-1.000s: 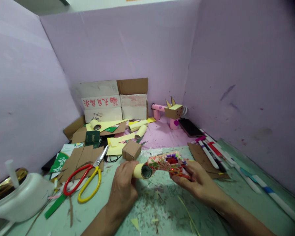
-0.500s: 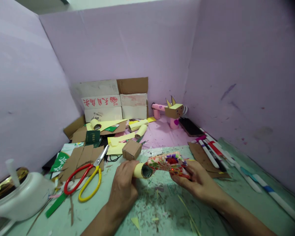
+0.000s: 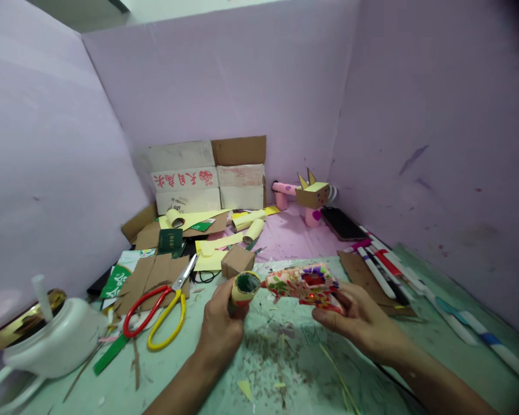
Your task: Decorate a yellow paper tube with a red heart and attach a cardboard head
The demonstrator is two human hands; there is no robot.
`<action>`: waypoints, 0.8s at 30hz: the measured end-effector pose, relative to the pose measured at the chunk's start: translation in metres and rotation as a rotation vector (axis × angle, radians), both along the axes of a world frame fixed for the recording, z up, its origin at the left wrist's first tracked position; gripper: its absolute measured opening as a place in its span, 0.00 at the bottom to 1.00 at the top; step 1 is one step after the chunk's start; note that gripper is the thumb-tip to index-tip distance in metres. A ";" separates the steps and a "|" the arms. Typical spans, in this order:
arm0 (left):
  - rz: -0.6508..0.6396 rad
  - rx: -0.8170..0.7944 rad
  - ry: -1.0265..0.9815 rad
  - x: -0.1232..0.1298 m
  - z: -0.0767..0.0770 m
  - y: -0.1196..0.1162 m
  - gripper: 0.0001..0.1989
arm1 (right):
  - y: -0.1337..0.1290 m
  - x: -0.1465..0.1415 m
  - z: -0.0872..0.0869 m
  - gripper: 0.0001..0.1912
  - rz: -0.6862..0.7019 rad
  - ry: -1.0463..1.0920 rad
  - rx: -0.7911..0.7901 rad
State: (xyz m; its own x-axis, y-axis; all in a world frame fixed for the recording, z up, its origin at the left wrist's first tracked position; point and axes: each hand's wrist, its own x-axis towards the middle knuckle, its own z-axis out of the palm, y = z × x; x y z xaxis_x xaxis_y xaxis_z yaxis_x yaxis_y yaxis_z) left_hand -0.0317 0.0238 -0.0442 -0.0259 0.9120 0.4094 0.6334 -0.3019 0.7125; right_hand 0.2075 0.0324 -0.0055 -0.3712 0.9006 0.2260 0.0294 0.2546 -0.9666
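Observation:
My left hand (image 3: pixel 221 324) is wrapped round a yellow paper-covered cardboard tube (image 3: pixel 244 288), its open, dark end tipped up toward me. In my right hand (image 3: pixel 358 318) is a flower-patterned hot glue gun (image 3: pixel 303 283) with a small red light lit on its side. The gun's nozzle points left and is at the tube's rim; whether it touches I cannot tell. Just behind the tube sits a small brown cardboard box (image 3: pixel 237 261). Beyond it lie more yellow tubes (image 3: pixel 253 230).
Scissors (image 3: pixel 166 311) with red and yellow handles lie at left, near a white pot (image 3: pixel 63 340). A pink tube animal with a cardboard head (image 3: pixel 312 196) stands at back, beside a phone (image 3: pixel 342 223). Markers (image 3: pixel 376 272) and cardboard line the right side.
My left hand has turned the tube so its open end faces more upward. The glue gun has stayed close to the tube's rim. The view has shifted slightly.

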 end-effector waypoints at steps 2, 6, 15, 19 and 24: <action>0.038 0.066 -0.006 -0.001 -0.001 0.001 0.13 | -0.002 -0.001 -0.001 0.11 0.016 -0.039 0.011; 0.074 0.190 0.027 -0.002 -0.002 0.001 0.12 | -0.003 -0.002 -0.007 0.10 -0.018 -0.159 0.076; 0.075 0.305 0.100 -0.001 -0.002 -0.001 0.12 | -0.002 -0.002 -0.011 0.11 -0.045 -0.133 0.055; 0.077 0.320 0.116 -0.002 -0.003 -0.001 0.13 | -0.002 -0.003 -0.010 0.10 -0.056 -0.173 0.100; 0.067 0.346 0.125 -0.002 -0.002 0.000 0.13 | -0.003 -0.002 -0.011 0.10 -0.049 -0.176 0.101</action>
